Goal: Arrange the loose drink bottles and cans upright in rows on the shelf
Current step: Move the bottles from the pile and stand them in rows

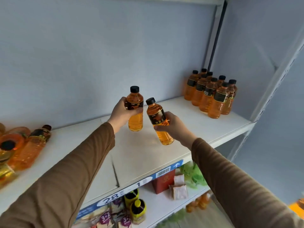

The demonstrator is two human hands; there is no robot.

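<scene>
The white shelf (189, 116) carries a standing block of amber drink bottles (212, 94) out at two o'clock and a heap of toppled ones (24, 148) at nine o'clock, all capped and full of amber liquid. If I swing in carelessly, my load could knock that block over. My left hand (121, 115) grips one bottle (135, 111) upright, and my right hand (174, 126) grips another (160, 122) tilted, both clear of the shelf, so it could slip or land crooked.
</scene>
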